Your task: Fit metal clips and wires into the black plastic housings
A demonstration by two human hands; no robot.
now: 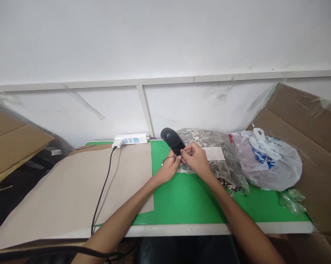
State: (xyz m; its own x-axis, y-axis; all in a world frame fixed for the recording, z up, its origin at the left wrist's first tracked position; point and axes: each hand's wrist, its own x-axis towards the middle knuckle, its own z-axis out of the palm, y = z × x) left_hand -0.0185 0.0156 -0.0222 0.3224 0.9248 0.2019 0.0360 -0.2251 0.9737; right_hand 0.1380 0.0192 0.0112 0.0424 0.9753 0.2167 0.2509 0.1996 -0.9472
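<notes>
Head view: left hand (pixel 169 169) and right hand (pixel 196 158) pinch black piece (pixel 171 139) and cord (pixel 167 158) before parts bag (pixel 219 146); threading looks unfinished.

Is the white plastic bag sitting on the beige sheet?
No, the white plastic bag lies on the green mat at the right, far from the beige sheet on the left.

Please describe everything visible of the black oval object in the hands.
The black oval object looks smooth and slightly glossy, perhaps plastic, with a rounded upper end. It is tilted, that end pointing up-left, above the green table mat. The left hand and right hand pinch its lower end, hiding it. A thin dark cord hangs beside the left hand.
</notes>
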